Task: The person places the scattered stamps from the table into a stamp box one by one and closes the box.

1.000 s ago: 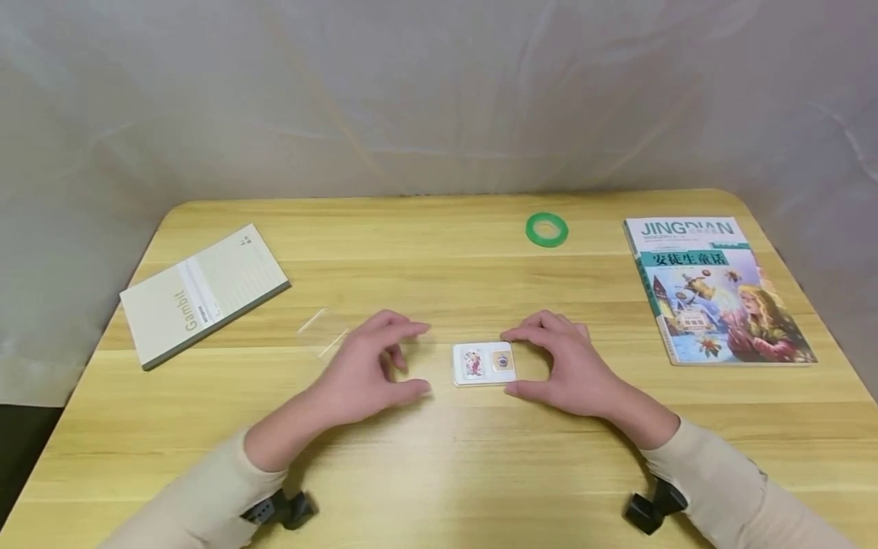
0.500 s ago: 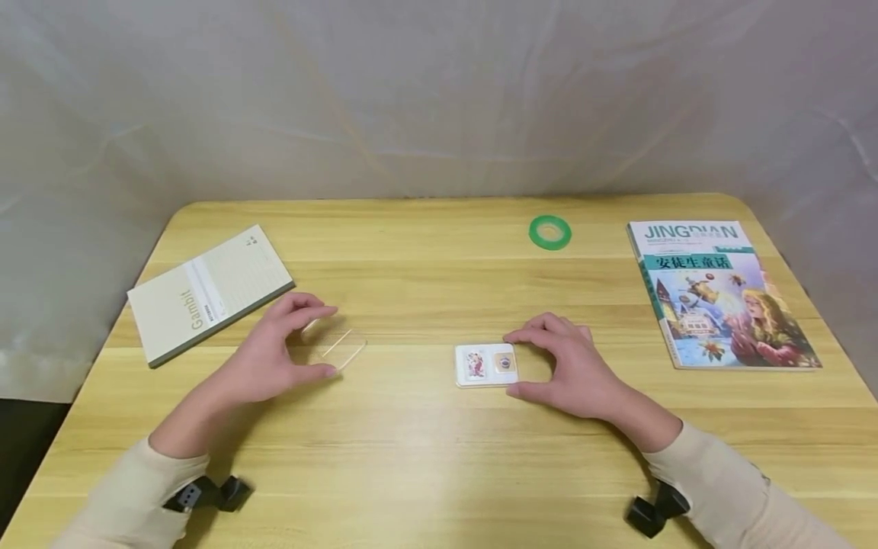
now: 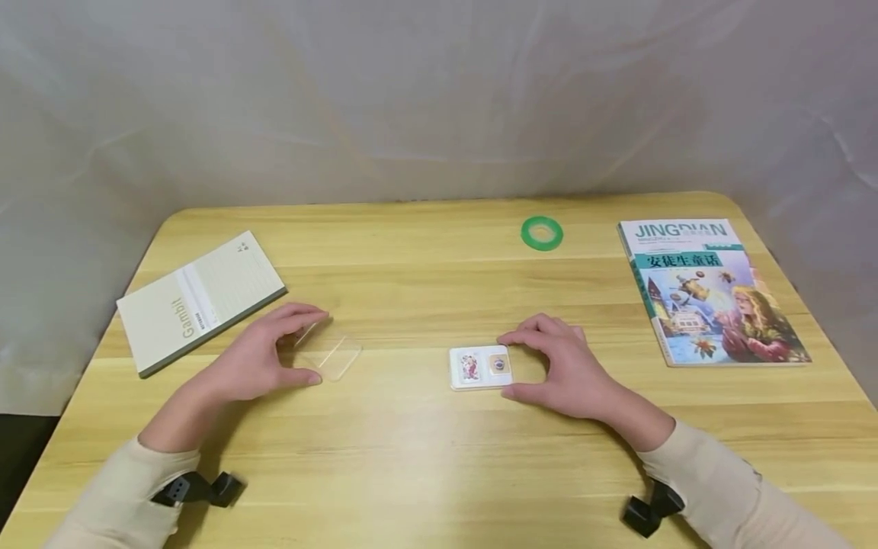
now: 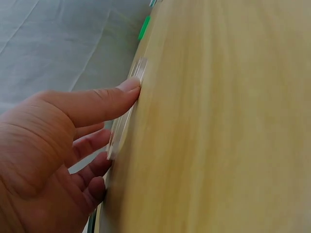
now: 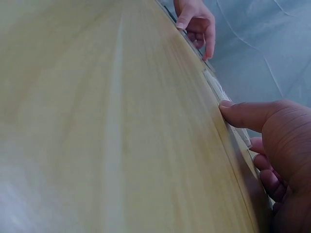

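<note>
Clear plastic lid (image 3: 328, 353), flat and rectangular with rounded corners, nearly see-through, lying on the wooden table (image 3: 425, 457) well to the left of the white case, pinched at its left end between thumb and fingers of the left hand (image 3: 257, 360). White case (image 3: 480, 367), small, shallow, rectangular, lying flat and open-topped, with two small picture pieces side by side inside, gripped at its right end by the right hand (image 3: 565, 370).
</note>
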Tool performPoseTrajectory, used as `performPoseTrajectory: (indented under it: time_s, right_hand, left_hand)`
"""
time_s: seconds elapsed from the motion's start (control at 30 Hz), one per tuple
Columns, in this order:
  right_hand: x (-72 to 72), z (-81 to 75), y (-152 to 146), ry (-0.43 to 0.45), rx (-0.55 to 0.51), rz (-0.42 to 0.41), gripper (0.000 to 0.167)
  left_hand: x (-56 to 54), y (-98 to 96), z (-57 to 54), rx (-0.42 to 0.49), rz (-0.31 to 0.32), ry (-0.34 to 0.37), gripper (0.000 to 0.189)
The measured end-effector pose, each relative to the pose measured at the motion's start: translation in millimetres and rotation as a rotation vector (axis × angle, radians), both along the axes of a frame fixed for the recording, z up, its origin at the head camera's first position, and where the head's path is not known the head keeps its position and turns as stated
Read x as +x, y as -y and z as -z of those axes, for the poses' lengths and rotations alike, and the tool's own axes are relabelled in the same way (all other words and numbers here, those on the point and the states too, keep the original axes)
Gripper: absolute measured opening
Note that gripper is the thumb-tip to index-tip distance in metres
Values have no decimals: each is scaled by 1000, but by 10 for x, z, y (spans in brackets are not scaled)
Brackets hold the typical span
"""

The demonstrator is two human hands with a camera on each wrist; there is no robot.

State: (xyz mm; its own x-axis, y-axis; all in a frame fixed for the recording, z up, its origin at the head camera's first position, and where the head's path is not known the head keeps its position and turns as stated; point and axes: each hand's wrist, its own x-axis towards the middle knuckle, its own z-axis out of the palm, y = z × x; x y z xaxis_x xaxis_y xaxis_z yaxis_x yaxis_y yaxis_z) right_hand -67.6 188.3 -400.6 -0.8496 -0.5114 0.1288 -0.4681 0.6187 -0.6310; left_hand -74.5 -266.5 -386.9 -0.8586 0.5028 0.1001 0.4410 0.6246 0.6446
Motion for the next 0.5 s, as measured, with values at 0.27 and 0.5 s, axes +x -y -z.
performPoseTrajectory:
  time_s: [0.27, 0.5]
  right_hand:
    - [13, 10, 9, 2, 10, -1, 61]
    - [5, -8, 8, -1, 20, 3, 61]
  left_hand:
    - [3, 45, 8, -1, 77, -56, 70]
    - [21, 32, 16, -10, 21, -49, 61]
